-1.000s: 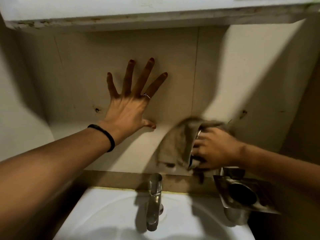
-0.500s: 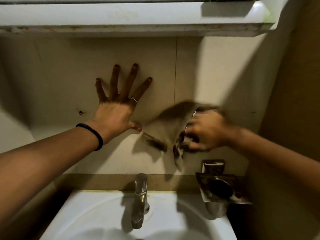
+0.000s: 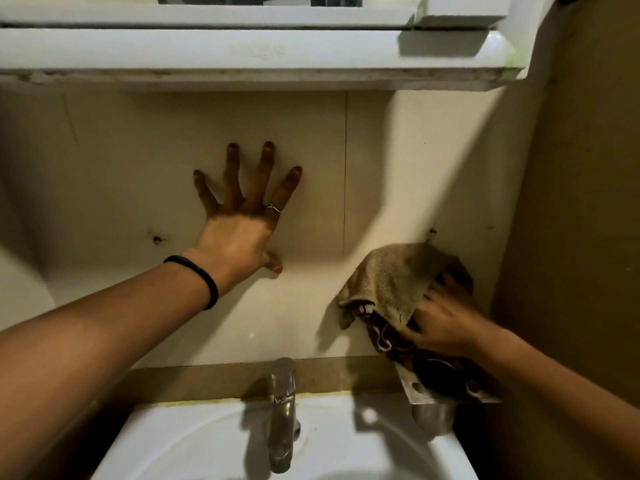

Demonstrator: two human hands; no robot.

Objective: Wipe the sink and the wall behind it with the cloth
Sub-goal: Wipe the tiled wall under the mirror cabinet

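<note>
Shelf: a white shelf is jutting out above, casting a wide shadow over the upper wall.
Tap: a metal tap is standing upright at the back rim of the sink, between the two arms.
Holder: a metal holder is sticking out from the wall low on the right, directly under the cloth, with a metal cup hanging beneath it over the sink's right rear corner.
Wall marks: a dark screw hole is showing left of the left wrist; another small dark fixing is sitting just above the cloth.
Cloth: a tan woven cloth is being pressed against the lower right part of the wall, bunched, with a darker patterned part hanging down toward the holder.
Right hand: the right hand is curling its grip around the cloth's right side, fingers bent into the folds and partly hidden by them.
Left hand: the left hand is lying flat on the wall with its grip fully spread, holding nothing, fingers pointing up.
Left wrist: a black band is circling it; a thin ring is sitting on one finger.
</note>
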